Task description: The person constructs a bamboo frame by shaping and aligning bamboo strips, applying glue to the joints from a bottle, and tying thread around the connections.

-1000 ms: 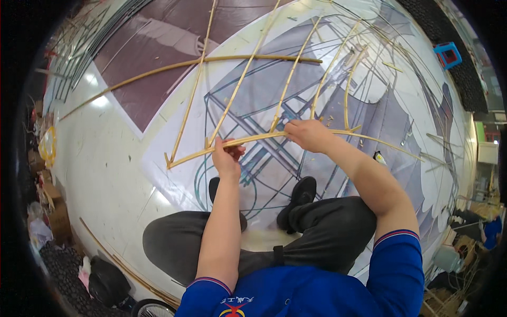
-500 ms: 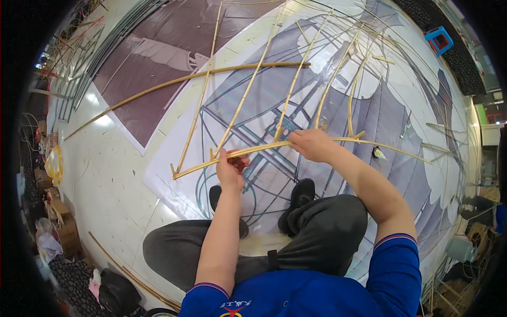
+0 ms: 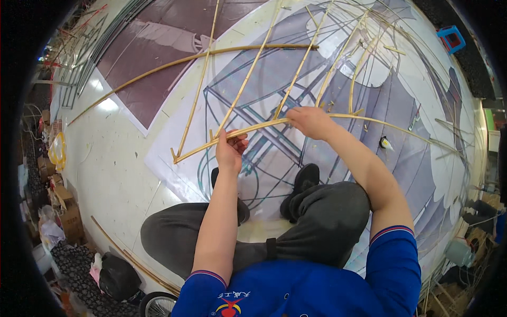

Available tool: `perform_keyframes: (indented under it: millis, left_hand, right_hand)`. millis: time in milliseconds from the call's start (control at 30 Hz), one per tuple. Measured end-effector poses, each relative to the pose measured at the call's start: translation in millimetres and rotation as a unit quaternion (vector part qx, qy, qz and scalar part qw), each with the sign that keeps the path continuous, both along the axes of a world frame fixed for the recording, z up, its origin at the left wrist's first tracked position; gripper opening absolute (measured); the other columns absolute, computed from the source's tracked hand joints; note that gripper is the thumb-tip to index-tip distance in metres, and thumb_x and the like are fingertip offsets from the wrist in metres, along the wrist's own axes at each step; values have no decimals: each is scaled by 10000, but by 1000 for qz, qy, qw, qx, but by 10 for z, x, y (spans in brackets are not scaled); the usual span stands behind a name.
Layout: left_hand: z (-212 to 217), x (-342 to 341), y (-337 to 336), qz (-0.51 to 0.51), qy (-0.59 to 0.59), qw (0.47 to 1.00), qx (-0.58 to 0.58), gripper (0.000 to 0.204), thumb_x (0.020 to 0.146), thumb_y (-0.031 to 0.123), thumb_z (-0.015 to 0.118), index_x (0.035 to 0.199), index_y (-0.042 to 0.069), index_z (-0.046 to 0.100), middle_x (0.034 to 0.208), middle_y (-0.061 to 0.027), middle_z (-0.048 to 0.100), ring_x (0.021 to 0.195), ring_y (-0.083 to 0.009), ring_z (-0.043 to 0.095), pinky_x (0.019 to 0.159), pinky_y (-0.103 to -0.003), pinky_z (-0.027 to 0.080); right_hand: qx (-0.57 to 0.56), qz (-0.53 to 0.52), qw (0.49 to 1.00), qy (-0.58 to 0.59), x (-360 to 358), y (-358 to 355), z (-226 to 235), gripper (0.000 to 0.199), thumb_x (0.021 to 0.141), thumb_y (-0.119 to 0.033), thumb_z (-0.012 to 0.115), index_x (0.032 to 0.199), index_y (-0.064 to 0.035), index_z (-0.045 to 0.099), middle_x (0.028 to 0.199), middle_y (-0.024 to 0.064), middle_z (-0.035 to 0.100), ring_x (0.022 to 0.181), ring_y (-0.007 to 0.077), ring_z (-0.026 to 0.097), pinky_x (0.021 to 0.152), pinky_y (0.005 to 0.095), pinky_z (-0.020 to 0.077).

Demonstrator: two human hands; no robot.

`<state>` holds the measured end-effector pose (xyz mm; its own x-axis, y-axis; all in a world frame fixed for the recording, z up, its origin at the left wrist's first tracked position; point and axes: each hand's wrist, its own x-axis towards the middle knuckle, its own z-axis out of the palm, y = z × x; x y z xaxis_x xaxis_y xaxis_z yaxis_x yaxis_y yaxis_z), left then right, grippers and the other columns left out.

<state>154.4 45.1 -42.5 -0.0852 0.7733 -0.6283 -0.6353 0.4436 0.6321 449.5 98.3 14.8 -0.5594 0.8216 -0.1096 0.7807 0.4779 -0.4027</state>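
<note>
A frame of bamboo strips is held above the floor in front of me, with a long lower strip (image 3: 253, 127) and several thinner cross strips (image 3: 244, 95) tied to it and running away from me. My left hand (image 3: 230, 152) grips the lower strip near its left end, thumb on top and fingers curled beneath. Farther right, my right hand (image 3: 312, 122) pinches the same strip by the foot of a cross strip; its fingertips are partly hidden. Beneath the frame lies a large printed sheet (image 3: 174, 174) with a grey wing shape and dark drawn lines.
A long curved bamboo pole (image 3: 158, 74) crosses the far ends of the frame. Beyond it lies a dark maroon sheet (image 3: 142, 79). A blue stool (image 3: 450, 39) stands far right, cardboard boxes (image 3: 71, 224) at the left, and more bamboo poles (image 3: 127, 253) by my left knee.
The whole view has shifted, so everything sits higher in the picture. The frame's right part and my right hand have moved a little farther away from me. Both hands keep their grip.
</note>
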Motion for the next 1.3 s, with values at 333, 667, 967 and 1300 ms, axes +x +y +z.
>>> perform_keyframes:
  millis: [333,667,967,1300]
  left_hand:
    - [-55,31,-11,-11,10,1000,-16,464,1068,500,482,1077,68,651,880,-89,709,737,-185,662,688,-310,523]
    - [-225,32,-36,-23,2,999,33,314,1045,353,612,1095,45,639,946,-96,711,800,-202,695,719,-316,577]
    - [-210,150,-52,-1,-9,999,31,289,1031,302,655,1087,20,632,994,-115,712,935,-245,725,815,-341,613]
    - [-140,217,-47,8,-13,999,44,271,1050,260,622,1093,-7,602,1026,-153,705,923,-264,744,801,-344,635]
  right_hand:
    - [-4,5,1000,-17,39,-23,-79,163,990,-252,606,1053,-103,590,984,79,636,966,320,651,798,466,528]
    - [38,-3,999,-19,117,-78,-165,154,966,-234,622,1013,-95,574,955,81,635,911,319,670,772,474,548]
    - [115,3,993,1,227,-99,-364,145,948,-221,632,939,-91,569,898,77,624,884,302,670,727,454,537]
    - [118,-12,993,14,219,-128,-344,170,950,-237,645,943,-82,576,898,89,625,898,314,661,752,457,541]
